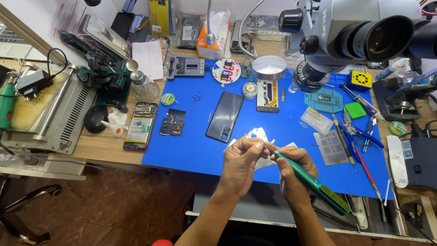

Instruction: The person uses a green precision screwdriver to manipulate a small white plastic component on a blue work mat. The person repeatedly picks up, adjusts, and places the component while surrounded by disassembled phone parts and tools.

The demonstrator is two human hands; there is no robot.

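Pinched between the left hand [241, 157] fingertips over the blue mat [191, 141], a small, light, likely fragile metal part [264, 160] meets the green screwdriver [309, 180] gripped pen-style by the right hand [296, 168].

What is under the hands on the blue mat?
Silvery metal plates lie on the blue mat, partly showing beside the left hand and right hand, which holds a green screwdriver. The hands cover the rest.
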